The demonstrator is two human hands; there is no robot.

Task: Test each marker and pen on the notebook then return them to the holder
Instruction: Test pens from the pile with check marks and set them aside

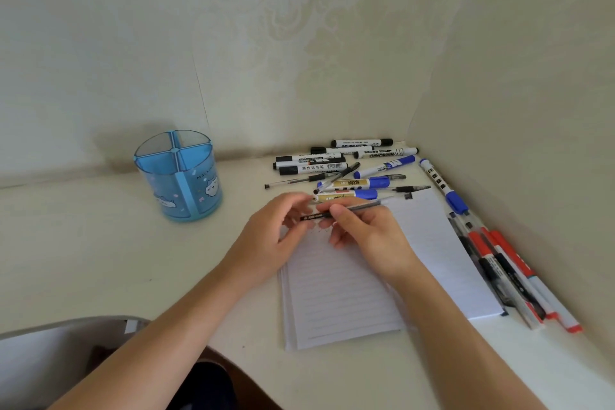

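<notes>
An open lined notebook (pixel 336 296) lies on the cream desk, with a few faint marks near its top edge. Above it both hands hold one thin black gel pen (pixel 361 207) lying crosswise. My right hand (pixel 362 233) grips its middle. My left hand (pixel 276 230) pinches its black left end, where the cap sits. The blue translucent holder (pixel 179 176), round with several compartments, stands to the left near the wall and looks empty.
A heap of black and blue markers and pens (pixel 346 166) lies behind the notebook by the wall. More pens with red and black caps (pixel 509 270) lie along the right wall. A grey chair edge (pixel 66 326) shows at bottom left.
</notes>
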